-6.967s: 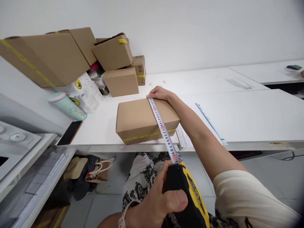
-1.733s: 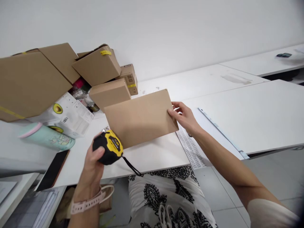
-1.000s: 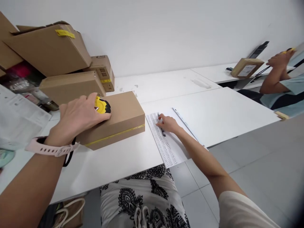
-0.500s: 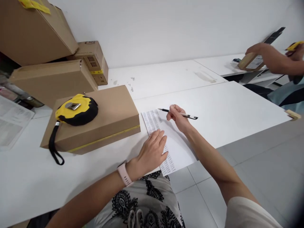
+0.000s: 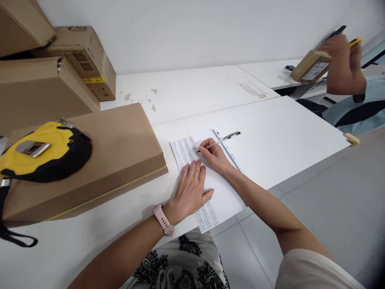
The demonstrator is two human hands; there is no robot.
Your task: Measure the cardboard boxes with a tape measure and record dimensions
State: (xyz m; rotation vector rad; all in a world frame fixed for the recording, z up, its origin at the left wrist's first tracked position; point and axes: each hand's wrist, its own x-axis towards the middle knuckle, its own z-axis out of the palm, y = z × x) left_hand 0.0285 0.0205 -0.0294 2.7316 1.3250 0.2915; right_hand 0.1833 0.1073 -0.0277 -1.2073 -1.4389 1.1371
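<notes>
- The right hand [image 5: 214, 155] pinches a pen [image 5: 229, 137] between thumb and fingertips, its tip at the sheet, beside the columns of small print; pen and paper look to be touching.
- The left hand [image 5: 189, 192] lies flat, fingers nearly together and thumb apart, pressing on the sheet [image 5: 225, 196] at the pen tip's 7 o'clock.
- The sheet lies on the desk [image 5: 276, 136], its lower corner over the front edge. Writing seems under way and the present entry unfinished; the print is too small to tell how many lines are filled.
- At the sheet's 9 o'clock, apart from it, sits the box [image 5: 120, 130], with the tape measure [image 5: 45, 150] resting on top. No blade is drawn out in view and neither hand touches them, so measuring appears done for now.
- Further out, toward 10 o'clock, stand cartons [image 5: 45, 86]; whether any remain to be measured cannot be told.
- Toward 2 o'clock, a co-worker's hand [image 5: 335, 46] is near a parcel [image 5: 313, 69].
</notes>
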